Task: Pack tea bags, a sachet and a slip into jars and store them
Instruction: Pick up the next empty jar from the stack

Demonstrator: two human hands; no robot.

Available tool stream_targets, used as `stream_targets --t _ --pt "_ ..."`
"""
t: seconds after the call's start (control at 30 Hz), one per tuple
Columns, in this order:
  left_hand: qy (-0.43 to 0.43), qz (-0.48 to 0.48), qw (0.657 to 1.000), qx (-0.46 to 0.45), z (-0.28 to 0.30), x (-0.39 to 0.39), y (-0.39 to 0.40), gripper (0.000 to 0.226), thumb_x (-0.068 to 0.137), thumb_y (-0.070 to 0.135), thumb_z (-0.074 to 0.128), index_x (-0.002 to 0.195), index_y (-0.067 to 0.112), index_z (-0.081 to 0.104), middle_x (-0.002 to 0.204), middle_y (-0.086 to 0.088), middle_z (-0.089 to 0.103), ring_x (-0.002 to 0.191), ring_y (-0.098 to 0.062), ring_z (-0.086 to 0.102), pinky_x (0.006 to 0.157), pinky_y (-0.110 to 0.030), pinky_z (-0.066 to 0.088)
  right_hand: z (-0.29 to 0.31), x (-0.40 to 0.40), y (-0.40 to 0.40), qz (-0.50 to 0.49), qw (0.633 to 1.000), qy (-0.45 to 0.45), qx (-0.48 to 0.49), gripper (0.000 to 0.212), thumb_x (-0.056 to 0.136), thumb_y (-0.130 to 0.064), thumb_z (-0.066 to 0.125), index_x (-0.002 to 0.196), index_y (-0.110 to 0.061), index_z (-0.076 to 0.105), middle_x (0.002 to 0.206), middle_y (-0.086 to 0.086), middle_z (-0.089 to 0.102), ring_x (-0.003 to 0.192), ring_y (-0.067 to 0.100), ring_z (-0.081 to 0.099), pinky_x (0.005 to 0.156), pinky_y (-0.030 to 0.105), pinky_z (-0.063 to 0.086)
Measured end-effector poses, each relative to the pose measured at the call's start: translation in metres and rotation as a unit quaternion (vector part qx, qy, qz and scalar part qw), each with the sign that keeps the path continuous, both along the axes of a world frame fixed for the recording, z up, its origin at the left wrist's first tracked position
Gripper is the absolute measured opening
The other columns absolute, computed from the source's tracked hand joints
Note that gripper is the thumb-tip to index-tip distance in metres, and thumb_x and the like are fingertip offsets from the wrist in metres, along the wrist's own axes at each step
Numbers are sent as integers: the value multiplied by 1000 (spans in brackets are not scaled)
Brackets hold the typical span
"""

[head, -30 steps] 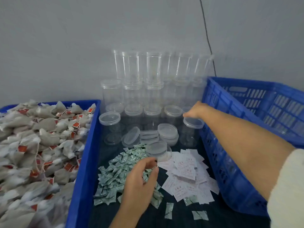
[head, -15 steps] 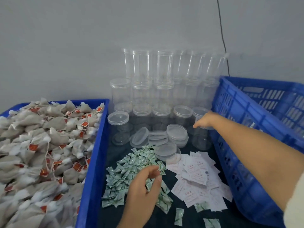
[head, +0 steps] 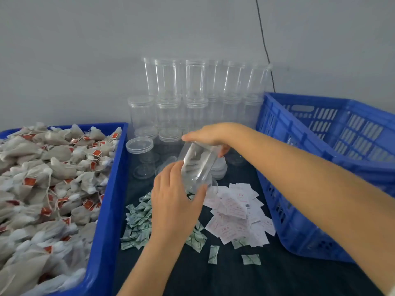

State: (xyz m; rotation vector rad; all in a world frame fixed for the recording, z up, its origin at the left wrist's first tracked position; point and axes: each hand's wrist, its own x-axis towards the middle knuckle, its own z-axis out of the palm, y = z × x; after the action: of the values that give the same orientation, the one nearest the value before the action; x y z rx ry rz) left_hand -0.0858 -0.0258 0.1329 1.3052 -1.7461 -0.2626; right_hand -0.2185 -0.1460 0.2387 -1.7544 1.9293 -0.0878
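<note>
Right hand [head: 210, 135]: fingers curled over one end of one tilted clear jar [head: 197, 165]
Left hand [head: 177, 201]: fingers wrapped round its other end; above the sachets [head: 136, 227]
Slips [head: 237, 214]: one heap, just right
Bins: two; tea bags [head: 42, 178] left, crate [head: 320, 167] right
Stacked jars [head: 192, 99]: too many to count

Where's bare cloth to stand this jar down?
Bare dark cloth lies at the near edge, between the tea bag bin and the blue crate, past two stray sachets. Further back is crowded: sachet pile, paper slips, loose lids, stacked jars.
</note>
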Motion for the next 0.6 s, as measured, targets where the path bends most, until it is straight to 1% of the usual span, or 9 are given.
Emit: stream_targets --t 0.07,0.13,0.2,0.27,0.33,0.4,0.47,0.53,0.6 --pt "-44 35 998 -22 6 7 6 73 79 43 69 139 10 42 140 -4 45 131 -21 35 107 -36 31 -16 12 12 6 998 -60 7 80 88 -77 38 151 -27 37 159 4 31 101 26 59 67 35 54" --pt "-101 67 992 -38 7 12 10 82 76 50 68 140 7 40 142 -9 45 133 -28 37 108 -40 31 -33 18 24 4 992 -127 13 81 85 -78 40 148 -27 43 154 3 41 117 30 57 77 42 57" --pt "-162 91 982 -36 4 16 14 92 72 55 72 142 5 38 143 -12 44 134 -31 38 109 -43 31 -48 23 37 6 987 -158 -1 83 83 -79 37 146 -24 44 148 2 45 120 30 53 79 44 57" --pt "-216 93 972 -9 -3 18 17 101 69 60 73 144 6 34 146 -12 41 135 -31 37 111 -42 29 -61 28 53 15 987 -159 -18 92 77 -82 31 143 -21 46 141 4 51 115 30 56 76 42 56" --pt "-258 87 962 18 -12 19 21 106 64 63 75 144 6 36 144 -12 43 133 -30 40 110 -43 31 -75 30 67 16 984 -178 -8 104 59 -88 27 135 -21 54 124 8 63 103 31 64 77 43 55" --pt "-287 77 954 39 -21 19 24 109 53 60 83 138 2 45 135 -14 53 124 -31 51 103 -44 40 -88 30 78 14 975 -222 10 102 51 -86 26 124 -25 62 105 1 70 89 21 68 64 34 57" --pt "-304 73 949 36 -32 18 24 111 40 54 90 129 -2 54 122 -16 61 112 -33 60 94 -45 50 -100 27 85 12 972 -233 11 102 53 -86 25 127 -26 60 118 2 70 97 16 67 63 30 55" --pt "-314 71 946 30 -40 17 24 108 35 47 94 123 -4 59 115 -18 65 104 -34 64 87 -45 54 -112 22 88 8 976 -220 0 105 60 -88 25 145 -27 43 143 3 53 116 21 57 78 37 54" --pt "-319 69 945 25 -47 17 23 99 38 41 94 119 -5 61 112 -19 65 101 -35 65 84 -45 55 -122 20 91 -3 978 -209 -12 104 66 -88 24 148 -26 34 148 0 45 117 18 50 81 35 49"
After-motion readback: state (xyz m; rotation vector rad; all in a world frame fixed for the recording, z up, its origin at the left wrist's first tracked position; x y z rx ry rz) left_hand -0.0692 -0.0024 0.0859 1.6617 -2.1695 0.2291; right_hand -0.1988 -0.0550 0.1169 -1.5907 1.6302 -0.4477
